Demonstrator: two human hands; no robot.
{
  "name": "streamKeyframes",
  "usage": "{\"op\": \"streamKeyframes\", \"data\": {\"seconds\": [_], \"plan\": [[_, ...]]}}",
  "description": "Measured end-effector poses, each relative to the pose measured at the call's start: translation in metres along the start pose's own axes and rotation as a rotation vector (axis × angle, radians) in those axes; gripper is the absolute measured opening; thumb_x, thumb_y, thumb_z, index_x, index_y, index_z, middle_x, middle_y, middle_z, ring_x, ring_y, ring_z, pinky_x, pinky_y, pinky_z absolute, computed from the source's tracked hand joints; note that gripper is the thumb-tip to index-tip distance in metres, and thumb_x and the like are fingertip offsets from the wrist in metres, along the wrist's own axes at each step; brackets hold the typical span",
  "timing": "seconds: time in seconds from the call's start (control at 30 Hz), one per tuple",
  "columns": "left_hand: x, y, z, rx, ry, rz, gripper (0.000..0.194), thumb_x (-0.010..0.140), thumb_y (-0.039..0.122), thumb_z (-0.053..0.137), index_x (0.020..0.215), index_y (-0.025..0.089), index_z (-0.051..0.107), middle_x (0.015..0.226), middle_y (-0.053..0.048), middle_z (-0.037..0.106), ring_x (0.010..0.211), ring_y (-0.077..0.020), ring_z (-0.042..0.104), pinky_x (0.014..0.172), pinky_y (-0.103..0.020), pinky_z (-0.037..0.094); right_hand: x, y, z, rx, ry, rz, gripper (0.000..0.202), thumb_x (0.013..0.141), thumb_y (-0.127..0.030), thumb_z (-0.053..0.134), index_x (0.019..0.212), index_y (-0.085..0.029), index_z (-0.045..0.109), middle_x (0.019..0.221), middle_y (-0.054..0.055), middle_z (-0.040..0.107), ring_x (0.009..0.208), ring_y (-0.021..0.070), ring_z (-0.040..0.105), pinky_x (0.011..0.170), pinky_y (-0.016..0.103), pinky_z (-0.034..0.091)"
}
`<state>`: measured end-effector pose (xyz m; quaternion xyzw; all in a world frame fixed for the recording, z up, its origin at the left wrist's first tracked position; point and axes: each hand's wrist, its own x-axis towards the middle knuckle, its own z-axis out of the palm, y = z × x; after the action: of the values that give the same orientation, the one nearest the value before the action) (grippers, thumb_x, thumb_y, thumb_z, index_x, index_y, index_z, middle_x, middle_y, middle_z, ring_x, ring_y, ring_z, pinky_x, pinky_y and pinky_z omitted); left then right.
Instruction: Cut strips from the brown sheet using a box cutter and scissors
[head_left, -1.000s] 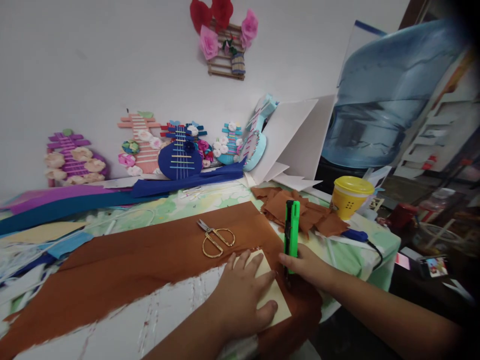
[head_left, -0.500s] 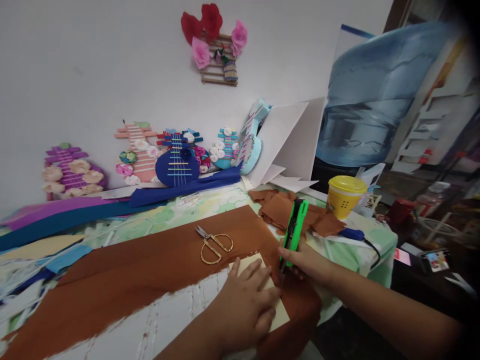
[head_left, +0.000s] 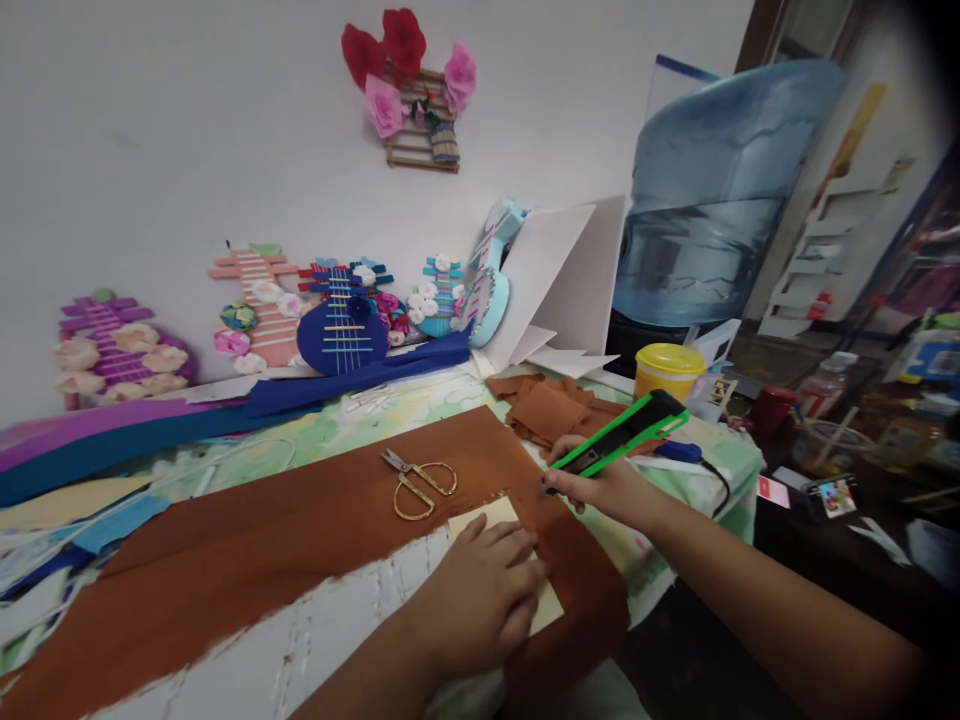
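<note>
My left hand [head_left: 487, 590] lies with fingers spread on a cream rectangular card [head_left: 546, 612], pressing it onto brown cloth or paper [head_left: 300, 520]. In my right hand [head_left: 607, 488] is a green and black utility knife [head_left: 619, 437], its handle slanting up to the right. The knife's tip points down toward the brown sheet just right of the card; whether it touches is unclear. Gold-handled scissors [head_left: 420, 483] rest on the brown sheet beyond my left hand. A white piece with streaks of glue [head_left: 330, 630] shows along the near side.
Brown scraps [head_left: 551, 410] lie behind the knife, beside a yellow-lidded tub [head_left: 667, 370] and a blue-handled tool with a cord [head_left: 679, 451]. Decorated lute-shaped crafts [head_left: 341, 335] and white boards [head_left: 555, 270] lean at the wall. A large water bottle [head_left: 712, 200] stands at right.
The knife has tipped from nearly upright to slanting right, and my right hand has turned with it, drawing slightly back from the card. My left hand keeps its place on the card.
</note>
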<state>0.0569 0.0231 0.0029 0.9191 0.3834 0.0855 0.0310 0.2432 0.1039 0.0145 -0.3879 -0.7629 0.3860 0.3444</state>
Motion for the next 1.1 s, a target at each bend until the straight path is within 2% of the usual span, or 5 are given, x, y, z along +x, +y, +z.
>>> {"op": "streamKeyframes", "data": {"seconds": [0.2, 0.37, 0.5, 0.73, 1.1], "plan": [[0.001, 0.001, -0.002, 0.027, 0.007, -0.005, 0.018, 0.081, 0.023, 0.042, 0.095, 0.025, 0.052, 0.106, 0.0, 0.053, 0.104, -0.0176, 0.042, 0.09, -0.034, 0.025, -0.01, -0.001, 0.007, -0.189, 0.075, -0.074, 0.021, 0.07, -0.037, 0.057, 0.066, -0.019, 0.047, 0.056, -0.002, 0.051, 0.053, 0.0112, 0.048, 0.049, 0.022, 0.037], [0.0, 0.001, 0.0, 0.028, 0.022, -0.002, 0.022, 0.081, 0.022, 0.041, 0.1, 0.026, 0.052, 0.107, 0.0, 0.053, 0.103, -0.0183, 0.043, 0.091, -0.035, 0.024, -0.017, 0.008, 0.023, -0.118, 0.034, 0.094, 0.026, 0.072, -0.037, 0.051, 0.056, -0.019, 0.04, 0.045, -0.005, 0.043, 0.037, 0.007, 0.039, 0.036, 0.019, 0.029], [-0.001, 0.001, 0.001, 0.034, 0.024, 0.005, 0.021, 0.081, 0.021, 0.041, 0.099, 0.026, 0.051, 0.111, 0.0, 0.052, 0.106, -0.0182, 0.041, 0.091, -0.036, 0.024, -0.019, 0.013, 0.025, -0.036, 0.022, 0.183, 0.029, 0.073, -0.041, 0.05, 0.057, -0.019, 0.04, 0.042, -0.006, 0.041, 0.034, 0.0073, 0.039, 0.032, 0.018, 0.029], [-0.001, 0.0, 0.0, 0.018, 0.021, 0.004, 0.023, 0.08, 0.022, 0.042, 0.101, 0.027, 0.051, 0.111, 0.0, 0.052, 0.105, -0.0186, 0.042, 0.091, -0.037, 0.023, -0.017, 0.015, 0.025, -0.177, 0.098, 0.007, 0.022, 0.072, -0.033, 0.05, 0.059, -0.018, 0.04, 0.051, -0.005, 0.042, 0.045, 0.0078, 0.041, 0.042, 0.02, 0.032], [-0.001, -0.001, 0.003, 0.037, 0.04, 0.019, 0.025, 0.08, 0.021, 0.041, 0.101, 0.025, 0.052, 0.109, -0.003, 0.052, 0.101, -0.0209, 0.044, 0.089, -0.037, 0.026, -0.028, 0.009, 0.025, -0.264, 0.065, -0.044, 0.018, 0.071, -0.03, 0.048, 0.061, -0.018, 0.039, 0.053, -0.004, 0.041, 0.051, 0.0092, 0.041, 0.048, 0.021, 0.033]]}}
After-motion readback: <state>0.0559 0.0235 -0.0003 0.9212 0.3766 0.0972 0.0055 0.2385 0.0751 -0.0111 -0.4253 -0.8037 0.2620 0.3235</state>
